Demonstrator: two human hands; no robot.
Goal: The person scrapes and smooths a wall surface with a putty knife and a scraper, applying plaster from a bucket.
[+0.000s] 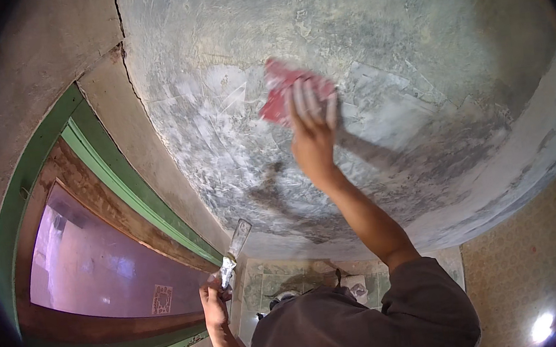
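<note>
Up at the grey, patchy plaster wall (371, 24), my right hand (314, 126) is pressed over a flat red sheet (278, 103) smeared with white. Motion blurs its fingers and the sheet, and I cannot tell whether it is abrasive paper or a plastic spreader. Low on the left, my left hand (216, 304) is closed round a putty knife (239, 238). Its metal blade points up, and white paste clings to it just above my fingers. Pale smears and scraped patches cover the wall around the red sheet.
To the left stands a green frame (107, 170) around a brown-edged purple pane (118, 256). A crack (126, 67) runs down the wall beside it. Green tiles (268, 278) show below, and a patterned tan surface (526, 250) with a bright light spot lies at the right.
</note>
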